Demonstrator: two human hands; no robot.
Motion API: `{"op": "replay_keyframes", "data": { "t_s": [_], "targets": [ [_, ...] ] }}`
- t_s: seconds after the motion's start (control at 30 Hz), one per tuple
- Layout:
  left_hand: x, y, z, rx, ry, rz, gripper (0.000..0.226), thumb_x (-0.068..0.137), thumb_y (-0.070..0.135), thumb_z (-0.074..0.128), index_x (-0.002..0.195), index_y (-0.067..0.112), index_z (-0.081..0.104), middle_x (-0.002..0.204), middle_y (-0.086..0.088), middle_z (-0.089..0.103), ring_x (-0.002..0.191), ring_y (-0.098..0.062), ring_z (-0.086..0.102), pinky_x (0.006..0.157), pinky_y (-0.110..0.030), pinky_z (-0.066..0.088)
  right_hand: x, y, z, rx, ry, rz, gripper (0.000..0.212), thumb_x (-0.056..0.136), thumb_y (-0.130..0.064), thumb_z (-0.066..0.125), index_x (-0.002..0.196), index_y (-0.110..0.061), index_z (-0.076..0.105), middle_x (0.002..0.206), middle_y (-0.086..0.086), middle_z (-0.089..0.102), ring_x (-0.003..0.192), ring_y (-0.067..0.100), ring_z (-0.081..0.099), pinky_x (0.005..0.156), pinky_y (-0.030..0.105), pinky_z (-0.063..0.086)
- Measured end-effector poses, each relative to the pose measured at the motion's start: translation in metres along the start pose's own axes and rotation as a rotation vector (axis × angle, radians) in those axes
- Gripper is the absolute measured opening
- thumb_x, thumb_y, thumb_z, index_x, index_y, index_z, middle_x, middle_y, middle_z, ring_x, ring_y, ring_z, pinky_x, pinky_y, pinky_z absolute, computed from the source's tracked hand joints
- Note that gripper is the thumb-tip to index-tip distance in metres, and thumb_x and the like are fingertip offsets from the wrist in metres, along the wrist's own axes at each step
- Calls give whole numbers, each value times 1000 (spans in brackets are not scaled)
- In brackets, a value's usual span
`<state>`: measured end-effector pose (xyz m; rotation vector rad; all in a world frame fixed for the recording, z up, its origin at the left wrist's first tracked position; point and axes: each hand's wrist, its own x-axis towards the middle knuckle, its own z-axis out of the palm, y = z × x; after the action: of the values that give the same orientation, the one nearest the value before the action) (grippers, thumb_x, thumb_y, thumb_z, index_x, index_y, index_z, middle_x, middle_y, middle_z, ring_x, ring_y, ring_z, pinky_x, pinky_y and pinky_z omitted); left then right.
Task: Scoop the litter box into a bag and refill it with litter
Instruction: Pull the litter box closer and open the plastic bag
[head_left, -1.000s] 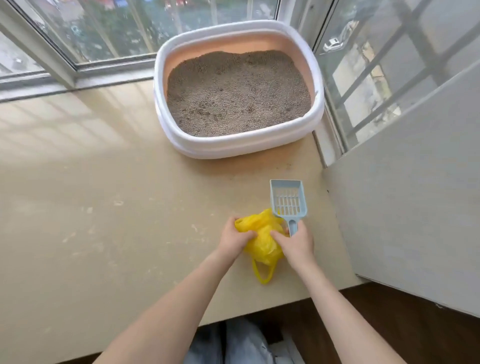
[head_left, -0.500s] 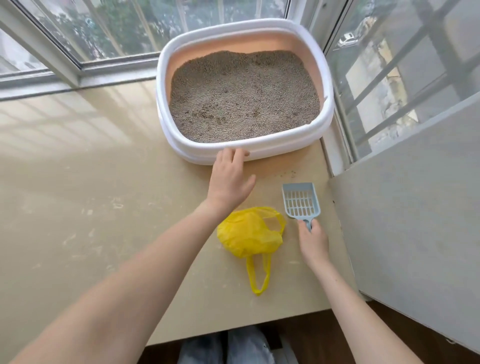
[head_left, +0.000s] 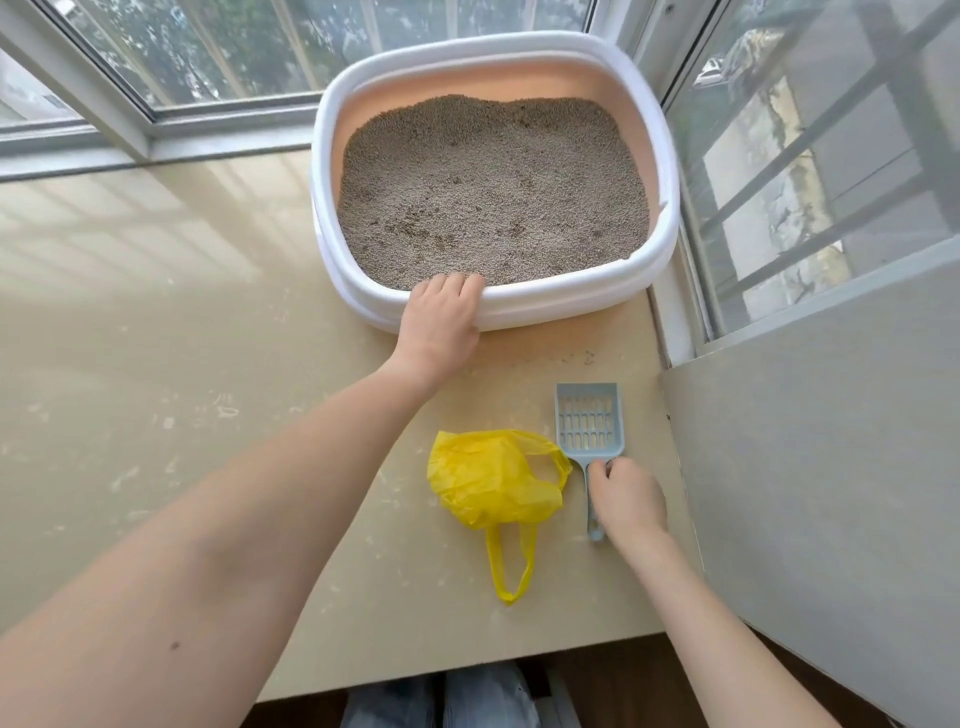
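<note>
The beige, scuffed tabletop (head_left: 156, 364) stretches out under me, butting against the window frame (head_left: 156, 135) at the far side. On its far right corner sits the white-rimmed plastic litter box with a peach inner wall (head_left: 660, 270), filled with grey-brown granular litter (head_left: 493, 192). My left hand (head_left: 441, 322) reaches to the box's near rim, the fingers curled over the edge and the thumb against the outer wall, so I am gripping it. Nearer to me lies the crumpled yellow plastic bag (head_left: 493, 478), its loop handle trailing toward the table edge. Just to its right lies the pale blue slotted plastic scoop (head_left: 588, 423), flat, head pointing toward the box. My right hand (head_left: 628, 499) covers its handle, fingers curled; it seems to be closing round the handle, though the grip itself is hidden.
</note>
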<state>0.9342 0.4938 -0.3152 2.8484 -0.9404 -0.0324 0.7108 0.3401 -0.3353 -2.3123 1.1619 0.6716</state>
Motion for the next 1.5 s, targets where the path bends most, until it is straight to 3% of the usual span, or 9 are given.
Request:
{"op": "replay_keyframes", "data": {
  "t_s": [0.17,0.27,0.37,0.5,0.6,0.83,0.97,1.23,1.5],
  "targets": [
    [-3,-11,-9,-20,-62,-2,37,67,9,67,102,9,57,91,-10,59,86,-34,56,73,-40,41,-2,-41,-49,-178,142,-126,27,98,-25,38,86,-6,54,91,15,62,74,29,49,61,30,38],
    [-4,-21,-19,-4,-131,-1,40,72,17,66,110,11,54,102,-8,58,97,-33,54,79,-39,38,7,-92,-69,5,269,-456,30,93,-22,51,118,-6,56,113,12,58,101,30,53,81,38,44],
    [-5,-35,-23,16,-162,-19,47,74,30,66,116,14,51,109,-6,56,104,-30,51,86,-37,36,21,-154,-71,38,304,-794,51,80,-14,65,129,-6,52,122,13,56,112,32,51,97,42,42],
    [-2,-63,-29,69,-228,-21,54,74,52,66,109,14,52,107,-5,59,104,-28,53,89,-35,34,36,-218,-52,-347,149,-827,62,80,-33,66,136,-20,44,135,3,50,130,27,41,113,50,19],
    [4,-81,-34,180,-329,71,49,72,56,63,100,17,57,100,-2,65,101,-25,58,89,-32,34,41,-246,-36,-523,-31,-674,44,79,-58,57,117,-35,54,123,-6,58,124,25,46,107,60,15],
    [29,-100,-50,239,-564,205,49,70,65,64,85,18,67,80,-1,68,72,-25,60,59,-27,36,50,-255,-28,-552,72,-667,37,73,-70,56,85,-35,62,87,-9,63,95,18,61,96,46,25],
    [26,-104,-45,246,-472,259,50,73,66,58,82,17,67,77,-2,67,69,-26,57,57,-28,33,51,-253,-27,-547,121,-712,36,77,-65,54,74,-30,58,81,-8,63,93,18,61,92,42,26],
    [14,-118,-45,236,-379,288,46,75,64,53,66,19,52,76,-3,66,61,-26,46,57,-28,35,39,-259,-19,-569,199,-774,31,80,-62,55,74,-33,52,89,-7,68,103,17,58,108,39,19],
    [-25,-168,-53,239,-341,283,47,77,65,52,66,19,48,79,-4,67,74,-29,62,57,-28,34,8,-297,19,-585,190,-797,37,76,-66,58,70,-30,53,79,-6,66,98,18,61,107,40,21]
  ]
}}
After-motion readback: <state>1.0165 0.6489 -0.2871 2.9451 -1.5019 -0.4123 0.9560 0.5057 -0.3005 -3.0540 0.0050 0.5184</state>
